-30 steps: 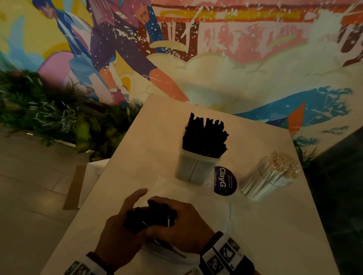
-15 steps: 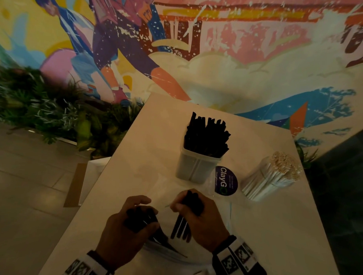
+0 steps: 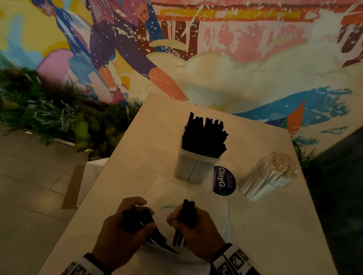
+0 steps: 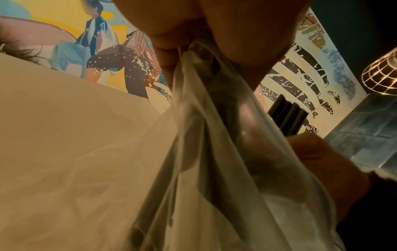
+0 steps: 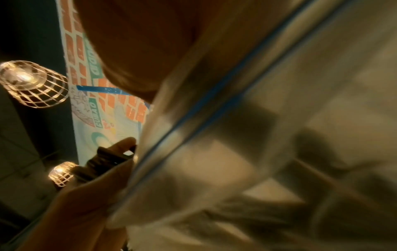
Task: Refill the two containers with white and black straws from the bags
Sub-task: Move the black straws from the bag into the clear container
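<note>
A translucent square container (image 3: 193, 167) stands mid-table, packed with upright black straws (image 3: 204, 135). To its right a clear round container (image 3: 263, 180) leans, full of white straws (image 3: 282, 164). Near the front edge my left hand (image 3: 125, 228) grips a bundle of black straws (image 3: 137, 218) together with the clear plastic bag (image 4: 206, 152). My right hand (image 3: 190, 228) holds a smaller bunch of black straws (image 3: 187, 214), upright and clear of the bag. In the left wrist view that bunch (image 4: 287, 117) rises above the right hand. The bag (image 5: 257, 135) fills the right wrist view.
A round dark sticker reading ClayGo (image 3: 224, 181) lies on the white table (image 3: 276, 233) between the two containers. Green plants (image 3: 43, 114) and a tiled floor (image 3: 26, 183) lie left of the table. A painted mural wall (image 3: 221, 46) stands behind.
One second ago both hands were closed together over one bundle. My right hand has since pulled a few black straws away to the right, lifting them out of the bag; the left hand stayed put.
</note>
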### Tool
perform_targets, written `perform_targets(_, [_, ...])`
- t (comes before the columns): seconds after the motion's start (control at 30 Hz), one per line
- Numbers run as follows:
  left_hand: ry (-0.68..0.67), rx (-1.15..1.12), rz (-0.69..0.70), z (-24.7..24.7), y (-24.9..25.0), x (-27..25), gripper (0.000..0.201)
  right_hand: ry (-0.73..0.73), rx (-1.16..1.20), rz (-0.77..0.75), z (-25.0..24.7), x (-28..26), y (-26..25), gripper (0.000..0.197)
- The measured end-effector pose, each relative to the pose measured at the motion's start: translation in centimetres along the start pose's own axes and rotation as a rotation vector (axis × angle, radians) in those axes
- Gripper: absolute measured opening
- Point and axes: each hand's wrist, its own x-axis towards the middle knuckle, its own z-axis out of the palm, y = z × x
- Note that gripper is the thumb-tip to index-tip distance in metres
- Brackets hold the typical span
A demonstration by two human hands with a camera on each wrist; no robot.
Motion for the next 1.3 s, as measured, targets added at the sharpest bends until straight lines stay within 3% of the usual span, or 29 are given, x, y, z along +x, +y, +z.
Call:
perform_targets(0.13, [-0.002,-0.024,-0.008,0.0,-0.1,0.0,0.063,-0.093,0.014,0.040,0.0,-0.1,-0.2,0.023])
perform_targets(0.23, [0.000,-0.025,-0.017,-0.1,-0.2,0.0,0.063,-0.129,0.045,-0.031,-0.8,-0.1,-2.4,0.014])
perform_targets(0.47, [-0.001,-0.040,-0.041,-0.2,-0.3,0.0,0.064,-0.185,0.164,-0.255,-3.4,0.0,-8.8,0.023])
perform_targets(0.63, [0.003,-0.031,-0.039,-0.2,-0.1,-0.2,0.064,0.065,0.200,-0.403,-5.8,1.7,-12.3,0.023])
perform_targets(0.77, [0.005,-0.040,-0.067,-0.2,-0.1,-0.3,0.063,0.302,0.261,-0.652,-8.1,3.9,-15.3,0.025])
perform_targets(0.93, [0.013,-0.045,-0.071,-0.2,-0.1,-0.4,0.063,0.441,0.302,-0.850,-9.8,6.9,-17.5,0.030])
perform_targets(1.03, [0.009,-0.041,-0.072,-0.3,0.0,-0.3,0.061,0.454,0.353,-0.782,-9.7,9.5,-16.4,0.031])
perform_targets(1.2, [0.013,-0.035,-0.076,-0.2,0.2,-0.2,0.062,0.406,0.382,-0.473,-9.0,12.6,-11.3,0.039])
perform_targets(1.3, [0.017,-0.029,-0.075,-0.4,0.1,-0.3,0.061,0.412,0.348,-0.428,-8.7,12.8,-10.3,0.031])
